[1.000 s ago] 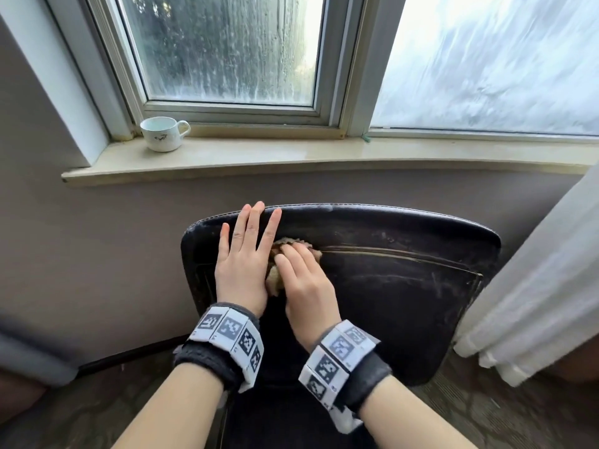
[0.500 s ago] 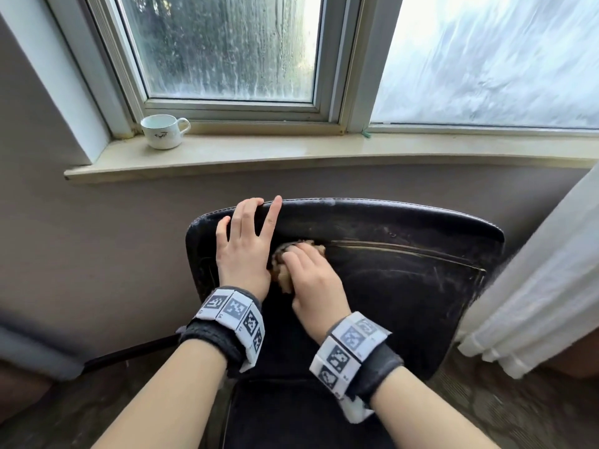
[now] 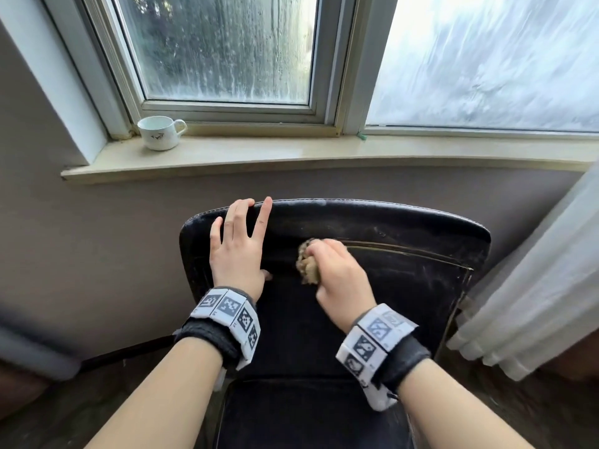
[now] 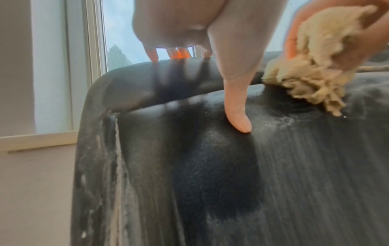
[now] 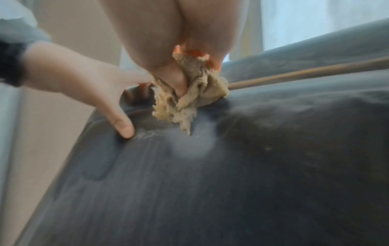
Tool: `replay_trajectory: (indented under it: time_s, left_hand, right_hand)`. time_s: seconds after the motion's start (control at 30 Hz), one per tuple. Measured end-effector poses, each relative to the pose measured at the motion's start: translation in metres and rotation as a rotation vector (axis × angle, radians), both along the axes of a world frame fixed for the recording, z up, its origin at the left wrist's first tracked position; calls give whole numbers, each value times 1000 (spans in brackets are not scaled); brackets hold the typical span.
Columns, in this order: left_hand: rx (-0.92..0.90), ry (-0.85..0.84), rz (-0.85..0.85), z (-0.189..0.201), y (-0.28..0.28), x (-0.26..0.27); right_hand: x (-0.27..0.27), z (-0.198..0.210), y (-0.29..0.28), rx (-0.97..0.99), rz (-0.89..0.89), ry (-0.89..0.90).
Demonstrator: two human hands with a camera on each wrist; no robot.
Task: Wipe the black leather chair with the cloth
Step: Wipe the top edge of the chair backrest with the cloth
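Black leather chair [image 3: 372,286] sits under the windowsill, backrest dusty and scuffed. Right hand [image 3: 340,280] has a balled-up beige knit cloth [image 3: 308,262] clenched in its fingers, pressed on the backrest. Left hand [image 3: 238,251] lies spread flat beside it, fingertips on the top edge.

Open chair back to the right of the cloth

Left hand [image 3: 238,251] lies just left of the cloth [image 3: 308,262], blocking that way; the backrest [image 3: 405,280] is bare rightward up to the curtain [image 3: 531,286] beside its edge
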State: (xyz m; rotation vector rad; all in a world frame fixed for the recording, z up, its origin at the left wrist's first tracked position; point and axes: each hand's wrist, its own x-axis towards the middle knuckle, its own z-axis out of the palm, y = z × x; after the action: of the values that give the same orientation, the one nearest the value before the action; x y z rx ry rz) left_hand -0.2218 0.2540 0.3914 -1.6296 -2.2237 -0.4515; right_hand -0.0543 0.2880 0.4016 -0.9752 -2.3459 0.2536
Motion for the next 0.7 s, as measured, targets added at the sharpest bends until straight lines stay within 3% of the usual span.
replay_trajectory:
  time_s: [0.2,0.3,0.4,0.5,0.7]
  left_hand:
    - [-2,8,48,1,-6,4]
    - [56,17,66,-3,-4,8]
    - [134,57,54,-5,-4,2]
    - [78,46,47,-3,-7,-2]
    - [-59,-22,52,6,-10,3]
  right_hand:
    - [29,2,-2,-10,-271,153]
    - [-14,10,-18,29,-66,170]
    - [-47,4,-26,76,118,11]
    - [-31,-1,-16,70,90,-64]
    - [29,4,2,16,-131,2]
